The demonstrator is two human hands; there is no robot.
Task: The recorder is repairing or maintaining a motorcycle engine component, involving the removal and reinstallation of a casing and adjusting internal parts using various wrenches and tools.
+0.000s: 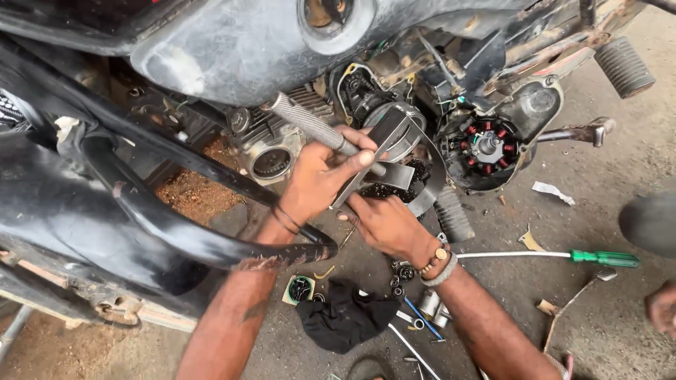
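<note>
the black frame tube (176, 218) lies nearest, crossing over the left forearm. left hand (317, 179) is clenched round a knurled handle (310, 123); right hand (384, 224) grips the lower end of a strap tool (401, 151), perhaps looped on the engine (366, 98). stator (488, 146) sits just right. black cloth (345, 313), sockets (429, 306) and green screwdriver (563, 257) crowd the floor; bare concrete opens rightward.

A grey concrete floor (620, 162), dusty and stained, is seen beneath the work. A green-handled screwdriver (604, 258) is laid on it at the right. A black rag (345, 317), sockets (431, 306), small gears (403, 273), paper scraps (553, 191) and reddish sawdust (190, 190) are scattered over it.
</note>
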